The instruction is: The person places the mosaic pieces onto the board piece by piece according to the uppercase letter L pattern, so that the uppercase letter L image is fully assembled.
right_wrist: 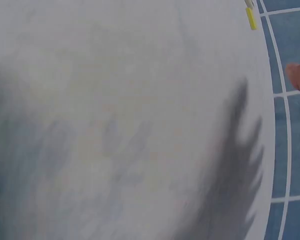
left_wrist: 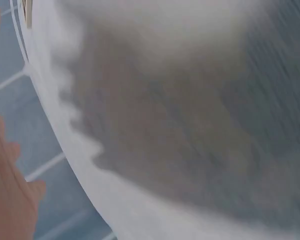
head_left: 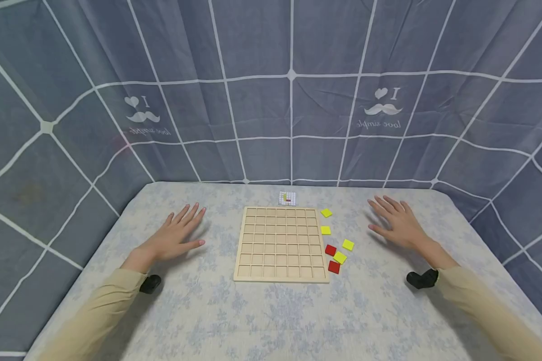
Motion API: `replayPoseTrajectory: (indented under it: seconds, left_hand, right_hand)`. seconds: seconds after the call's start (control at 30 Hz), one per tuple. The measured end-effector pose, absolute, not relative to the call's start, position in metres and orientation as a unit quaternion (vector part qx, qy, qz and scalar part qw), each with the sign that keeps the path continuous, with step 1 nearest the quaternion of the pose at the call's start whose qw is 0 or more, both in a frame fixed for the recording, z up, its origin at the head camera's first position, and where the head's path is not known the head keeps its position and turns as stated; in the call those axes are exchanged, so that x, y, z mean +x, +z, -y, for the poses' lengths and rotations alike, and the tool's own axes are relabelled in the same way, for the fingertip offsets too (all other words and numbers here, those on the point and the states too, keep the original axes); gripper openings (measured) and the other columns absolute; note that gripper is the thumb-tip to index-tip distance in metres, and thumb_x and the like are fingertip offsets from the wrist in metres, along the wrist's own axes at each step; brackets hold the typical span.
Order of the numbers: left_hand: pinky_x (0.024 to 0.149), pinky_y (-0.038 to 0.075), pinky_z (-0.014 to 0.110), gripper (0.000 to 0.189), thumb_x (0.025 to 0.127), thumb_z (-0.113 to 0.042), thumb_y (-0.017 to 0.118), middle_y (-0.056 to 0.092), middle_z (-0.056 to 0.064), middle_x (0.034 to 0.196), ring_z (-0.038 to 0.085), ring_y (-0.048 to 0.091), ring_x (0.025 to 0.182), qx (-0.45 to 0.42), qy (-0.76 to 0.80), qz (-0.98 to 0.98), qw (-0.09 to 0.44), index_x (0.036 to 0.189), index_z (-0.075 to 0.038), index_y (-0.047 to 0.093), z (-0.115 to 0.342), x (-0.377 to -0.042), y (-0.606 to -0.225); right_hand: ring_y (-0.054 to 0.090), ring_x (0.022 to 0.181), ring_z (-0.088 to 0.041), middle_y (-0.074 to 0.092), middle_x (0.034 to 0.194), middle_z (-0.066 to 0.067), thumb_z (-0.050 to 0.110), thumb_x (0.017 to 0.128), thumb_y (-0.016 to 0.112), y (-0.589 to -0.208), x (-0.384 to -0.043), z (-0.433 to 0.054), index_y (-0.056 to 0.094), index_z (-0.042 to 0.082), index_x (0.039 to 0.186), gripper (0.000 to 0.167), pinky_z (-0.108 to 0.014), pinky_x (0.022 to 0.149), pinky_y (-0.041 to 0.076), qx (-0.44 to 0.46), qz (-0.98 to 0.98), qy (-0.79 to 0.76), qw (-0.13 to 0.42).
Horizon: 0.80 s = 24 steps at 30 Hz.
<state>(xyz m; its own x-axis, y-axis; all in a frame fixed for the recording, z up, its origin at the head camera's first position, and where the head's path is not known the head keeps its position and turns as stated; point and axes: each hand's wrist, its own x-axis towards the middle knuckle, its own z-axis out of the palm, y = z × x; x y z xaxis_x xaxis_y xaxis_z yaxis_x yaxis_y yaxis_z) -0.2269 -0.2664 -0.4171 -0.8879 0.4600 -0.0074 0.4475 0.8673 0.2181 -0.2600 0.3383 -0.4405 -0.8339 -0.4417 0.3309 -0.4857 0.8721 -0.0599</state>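
Observation:
Between my two hands lies a wooden grid board (head_left: 282,281) with bare square cells. Several yellow square tiles (head_left: 348,244) and two red square tiles (head_left: 333,267) are scattered along its right side. To the left of the board my left hand (head_left: 173,238) is held with fingers spread, its shadow beneath it. My right hand (head_left: 399,223) is off to the right of the tiles, fingers spread too. Neither hand holds anything. In the right wrist view a yellow tile (right_wrist: 251,19) shows at the top edge, near a fingertip (right_wrist: 299,77).
A small printed grid card (head_left: 287,198) with coloured cells lies behind the board. The table (head_left: 280,321) has a pale blue floral cloth. Blue-grey checked curtains (head_left: 262,110) hang behind the table and at both sides. A black wrist device (head_left: 422,279) shows at each sleeve.

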Motion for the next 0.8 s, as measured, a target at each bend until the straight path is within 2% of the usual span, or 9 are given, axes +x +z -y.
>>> replayPoseTrajectory:
  seconds: [0.17,0.37,0.6,0.8]
  left_hand:
    - [0.113,0.011,0.068,0.08,0.095,-0.046,0.055,0.01,0.018,0.161,0.043,0.008,0.147,0.261,0.103,-0.959,0.033,0.156,-0.015,0.014,0.246,-0.229,-0.416]
    - [0.114,0.011,0.066,0.082,0.095,-0.05,0.053,0.009,0.017,0.162,0.041,0.007,0.148,0.282,0.099,-0.953,0.059,0.156,-0.013,0.013,0.224,-0.231,-0.422]
    - [0.118,0.008,0.061,0.085,0.093,-0.061,0.046,0.005,0.008,0.164,0.033,0.002,0.15,0.295,0.08,-0.946,0.107,0.157,-0.019,0.009,0.203,-0.226,-0.432]
    - [0.118,0.01,0.061,0.083,0.093,-0.06,0.048,0.008,0.007,0.163,0.032,0.005,0.15,0.325,0.07,-0.936,0.118,0.156,-0.017,0.015,0.186,-0.224,-0.427]
  right_hand:
    - [0.042,0.129,-0.042,0.051,0.14,-0.019,0.034,0.087,0.068,-0.441,-0.274,-0.323,0.05,0.01,0.14,0.061,-0.065,0.104,0.028,0.252,0.949,0.087,0.168]
    - [0.052,0.116,-0.039,0.062,0.126,-0.018,0.027,0.085,0.072,-0.444,-0.287,-0.302,0.059,0.008,0.131,0.052,-0.062,0.094,0.038,0.247,0.944,0.153,0.159]
    - [0.054,0.11,-0.032,0.067,0.12,-0.014,0.025,0.085,0.073,-0.451,-0.302,-0.281,0.063,0.007,0.127,0.047,-0.055,0.091,0.043,0.216,0.941,0.243,0.092]
    - [0.055,0.102,-0.029,0.07,0.104,-0.01,0.023,0.085,0.074,-0.454,-0.316,-0.27,0.063,0.007,0.127,0.046,-0.049,0.088,0.045,0.206,0.933,0.293,0.039]
